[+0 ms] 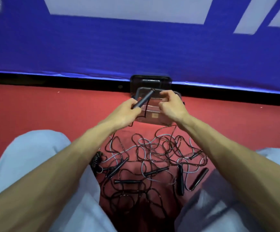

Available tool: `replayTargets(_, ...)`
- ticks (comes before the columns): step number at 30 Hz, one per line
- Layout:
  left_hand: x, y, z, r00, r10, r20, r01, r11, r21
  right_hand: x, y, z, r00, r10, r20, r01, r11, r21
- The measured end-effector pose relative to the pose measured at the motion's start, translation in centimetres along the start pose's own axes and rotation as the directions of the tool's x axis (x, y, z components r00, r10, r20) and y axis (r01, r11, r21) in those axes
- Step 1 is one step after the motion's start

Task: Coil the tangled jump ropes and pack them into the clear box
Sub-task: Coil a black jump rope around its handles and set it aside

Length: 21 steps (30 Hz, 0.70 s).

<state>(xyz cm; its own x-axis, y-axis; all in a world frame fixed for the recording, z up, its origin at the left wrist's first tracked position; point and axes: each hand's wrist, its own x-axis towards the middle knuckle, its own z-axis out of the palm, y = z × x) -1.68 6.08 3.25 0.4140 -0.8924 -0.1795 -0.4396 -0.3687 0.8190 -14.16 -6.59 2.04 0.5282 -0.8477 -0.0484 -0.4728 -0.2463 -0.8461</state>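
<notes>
Red floor (pixel 52 111): tangled jump ropes (pixel 152 158), clear box (pixel 154 117).

Floor: flat red carpet (pixel 52 111), spreading from 9 to 3 o'clock.
Wall: blue wall panel (pixel 102 51) with pale grey blocks (pixel 127 7), at 12 o'clock.
Skirting: black strip (pixel 52 79) along the wall's foot.

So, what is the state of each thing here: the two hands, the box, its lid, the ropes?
left grip: holds a black handle.
right grip: fingers curled; whether they pinch anything, I cannot tell.
clear box: open.
lid: stands upright behind the box.
jump ropes: tangled on the floor, not coiled.
</notes>
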Motion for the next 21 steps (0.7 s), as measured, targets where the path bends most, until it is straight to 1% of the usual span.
replayTargets(2,-2.2,1.5,-0.7,0.992,0.08,-0.097,-0.08,0.997,0.009,-1.2,-0.9,-1.1,0.999,-0.012,0.047,0.014,0.999,-0.032)
replayTargets(4,-4.0,1.9,-1.0,0.964,0.167,-0.208,-0.164,0.986,0.03,-2.7,-1.4,-1.3,0.993,-0.051,0.106,0.052,0.999,-0.006)
replayTargets(5,-4.6,2.0,-1.1,0.947,0.185,-0.263,-0.184,0.983,0.028,-3.4,-1.5,-1.1,0.987,-0.082,0.136,0.082,0.997,0.003)
replayTargets(7,-5.0,2.0,-1.3,0.931,0.201,-0.306,-0.21,0.978,0.002,-4.1,-1.7,-0.1,0.961,-0.145,0.236,0.147,0.989,0.01)
replayTargets(9,-5.3,2.3,-1.6,0.935,0.207,-0.288,-0.228,0.973,-0.042,-4.6,-2.3,1.1,0.911,-0.179,0.373,0.191,0.982,0.004)
replayTargets(10,-5.3,2.5,-1.8,0.934,0.202,-0.294,-0.238,0.967,-0.093,-4.7,-2.6,1.6,0.874,-0.176,0.453,0.205,0.979,-0.015)
replayTargets(12,-5.4,2.6,-2.2,0.931,0.164,-0.327,-0.248,0.94,-0.236,-5.1,-3.1,2.0,0.771,-0.145,0.62,0.243,0.967,-0.076)
replayTargets(14,-5.5,2.7,-2.7,0.924,0.127,-0.362,-0.258,0.904,-0.341,-5.3,-3.2,2.3,0.681,-0.127,0.721,0.306,0.944,-0.123)
replayTargets(15,-5.6,2.8,-2.9,0.92,0.105,-0.377,-0.259,0.886,-0.385,-5.3,-3.0,2.6,0.665,-0.136,0.735,0.362,0.919,-0.157)
replayTargets(16,-5.5,2.9,-3.1,0.916,0.074,-0.395,-0.256,0.866,-0.43,-5.0,-2.8,2.7,0.673,-0.165,0.721,0.421,0.887,-0.19)
replayTargets(17,-5.6,2.8,-3.4,0.912,0.035,-0.409,-0.247,0.843,-0.477,-4.7,-2.5,3.1,0.705,-0.198,0.681,0.464,0.854,-0.233)
replayTargets(18,-5.6,2.9,-3.6,0.91,0.002,-0.415,-0.239,0.82,-0.52,-4.3,-2.3,3.0,0.751,-0.222,0.622,0.475,0.836,-0.274)
replayTargets(19,-5.6,2.8,-3.8,0.91,-0.025,-0.415,-0.227,0.806,-0.547,-4.0,-1.9,3.1,0.802,-0.224,0.554,0.433,0.857,-0.28)
replayTargets(20,-5.5,2.5,-4.1,0.911,-0.04,-0.409,-0.213,0.807,-0.552,-3.8,-1.8,3.1,0.847,-0.206,0.49,0.35,0.91,-0.223)
replayTargets(21,-5.4,2.2,-4.3,0.916,-0.04,-0.399,-0.202,0.814,-0.544,-3.8,-2.0,2.9,0.881,-0.179,0.438,0.256,0.959,-0.124)
